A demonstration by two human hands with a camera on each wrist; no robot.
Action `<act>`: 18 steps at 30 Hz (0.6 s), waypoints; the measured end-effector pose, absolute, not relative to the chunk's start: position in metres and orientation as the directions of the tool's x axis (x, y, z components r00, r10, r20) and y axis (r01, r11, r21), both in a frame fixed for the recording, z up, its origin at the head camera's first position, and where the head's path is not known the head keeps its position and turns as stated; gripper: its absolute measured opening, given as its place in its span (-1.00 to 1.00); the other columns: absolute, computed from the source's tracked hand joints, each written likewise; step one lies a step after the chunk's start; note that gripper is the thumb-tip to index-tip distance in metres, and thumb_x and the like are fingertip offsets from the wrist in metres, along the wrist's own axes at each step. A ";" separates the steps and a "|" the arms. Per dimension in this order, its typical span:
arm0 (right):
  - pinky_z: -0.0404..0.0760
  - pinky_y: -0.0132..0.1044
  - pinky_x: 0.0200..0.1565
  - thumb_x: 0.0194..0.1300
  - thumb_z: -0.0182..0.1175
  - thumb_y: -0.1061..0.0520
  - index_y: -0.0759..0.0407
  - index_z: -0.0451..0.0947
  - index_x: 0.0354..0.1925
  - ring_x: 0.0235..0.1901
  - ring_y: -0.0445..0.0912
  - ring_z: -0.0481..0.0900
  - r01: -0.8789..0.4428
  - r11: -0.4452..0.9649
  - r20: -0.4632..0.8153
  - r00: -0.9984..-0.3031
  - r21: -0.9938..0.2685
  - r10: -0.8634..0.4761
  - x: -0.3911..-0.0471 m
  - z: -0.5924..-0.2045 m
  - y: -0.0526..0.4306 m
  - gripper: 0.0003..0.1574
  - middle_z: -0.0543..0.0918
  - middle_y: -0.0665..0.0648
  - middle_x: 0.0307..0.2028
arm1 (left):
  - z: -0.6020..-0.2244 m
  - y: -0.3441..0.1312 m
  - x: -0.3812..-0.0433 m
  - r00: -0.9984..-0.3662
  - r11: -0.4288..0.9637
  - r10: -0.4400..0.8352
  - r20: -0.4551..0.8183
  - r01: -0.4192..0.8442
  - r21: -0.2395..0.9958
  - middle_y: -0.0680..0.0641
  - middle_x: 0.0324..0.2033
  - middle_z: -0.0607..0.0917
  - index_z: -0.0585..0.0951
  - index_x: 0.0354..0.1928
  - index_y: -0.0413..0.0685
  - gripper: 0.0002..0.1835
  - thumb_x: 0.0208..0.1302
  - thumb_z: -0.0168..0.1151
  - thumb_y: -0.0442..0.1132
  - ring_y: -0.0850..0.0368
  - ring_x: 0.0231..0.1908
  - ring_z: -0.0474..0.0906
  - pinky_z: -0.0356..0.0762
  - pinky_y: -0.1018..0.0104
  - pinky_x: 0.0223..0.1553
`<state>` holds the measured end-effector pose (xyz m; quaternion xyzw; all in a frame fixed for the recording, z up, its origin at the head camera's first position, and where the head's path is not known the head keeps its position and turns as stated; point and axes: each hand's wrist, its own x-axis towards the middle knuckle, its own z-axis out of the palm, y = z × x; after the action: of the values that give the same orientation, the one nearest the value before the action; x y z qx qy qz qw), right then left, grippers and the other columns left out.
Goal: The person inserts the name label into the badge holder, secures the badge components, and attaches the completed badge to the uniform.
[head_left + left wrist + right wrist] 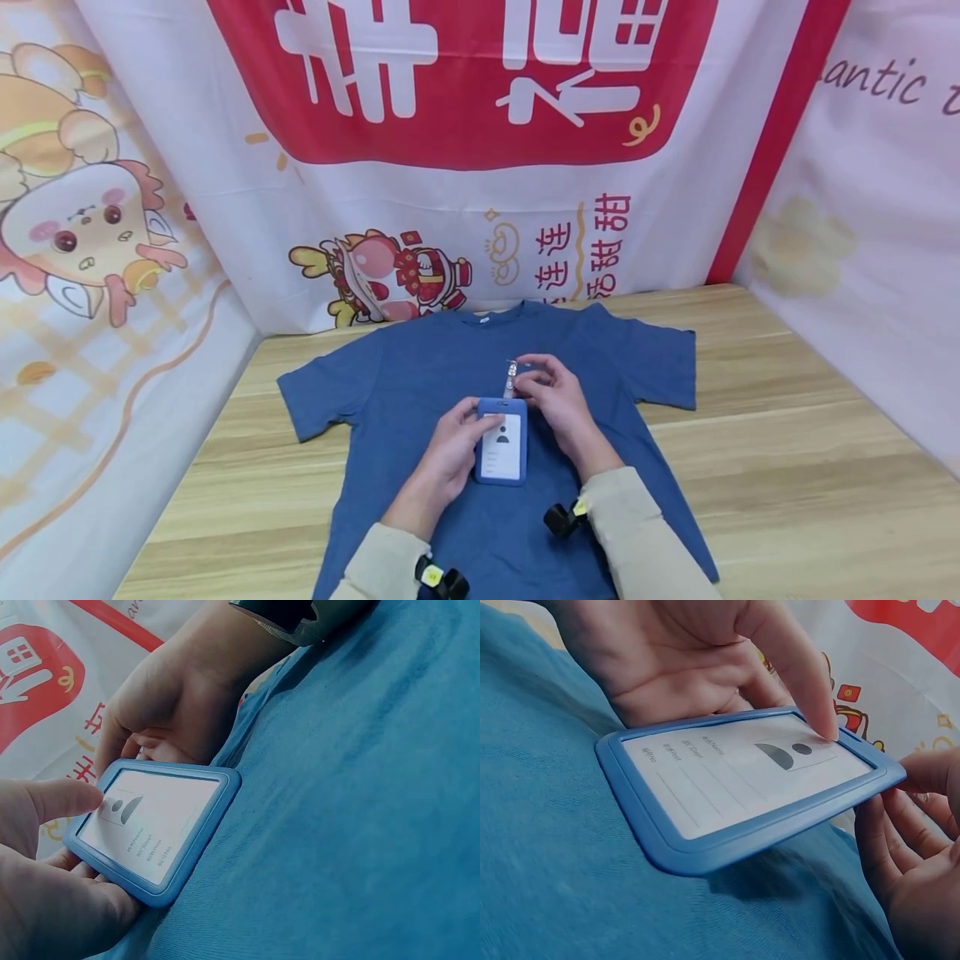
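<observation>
Two hands share one blue ID badge holder over the navy T-shirt, its long axis running nearly 12 to 6 o'clock in the head view. The left hand pinches its left long edge, thumb across the card face and fingers beneath, so the holder lies at 3 o'clock from that grip. The clear strap clip extends from the top edge toward 12; the right hand is nearer it, thumb and forefinger pinching it at that hand's 10 o'clock. Both wrist views hide the clip.
</observation>
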<state>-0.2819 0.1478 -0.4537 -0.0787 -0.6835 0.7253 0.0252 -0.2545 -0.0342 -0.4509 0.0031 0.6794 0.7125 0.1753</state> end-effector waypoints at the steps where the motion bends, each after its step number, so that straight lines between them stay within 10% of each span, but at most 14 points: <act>1: 0.74 -0.24 -0.06 0.52 0.29 0.21 0.01 0.62 0.26 -0.14 -0.09 0.77 0.074 -0.072 -0.084 -0.986 -0.995 0.145 -0.282 -0.453 0.147 -0.59 0.83 0.08 -0.13 | -0.451 -0.035 -0.254 -0.937 -0.011 0.257 -0.234 -0.245 0.969 -0.11 0.15 0.76 0.61 0.23 -0.14 -0.66 0.53 0.33 -0.19 0.09 0.07 0.62 0.48 0.15 0.23; 18: 0.72 -0.34 -0.06 0.52 0.32 0.15 0.08 0.59 0.30 -0.15 -0.15 0.77 0.165 -0.179 -0.193 -0.970 -0.970 0.151 -0.282 -0.454 0.147 -0.56 0.84 0.09 -0.06 | -0.449 -0.039 -0.254 -0.919 0.037 0.309 -0.246 -0.247 0.968 -0.11 0.17 0.77 0.61 0.32 -0.11 -0.60 0.57 0.31 -0.13 0.07 0.06 0.63 0.48 0.11 0.28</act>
<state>-0.2822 0.1466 -0.4543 -0.1232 -0.6406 0.7579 -0.0046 -0.2541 -0.0394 -0.4493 0.0222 0.6917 0.6934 0.2005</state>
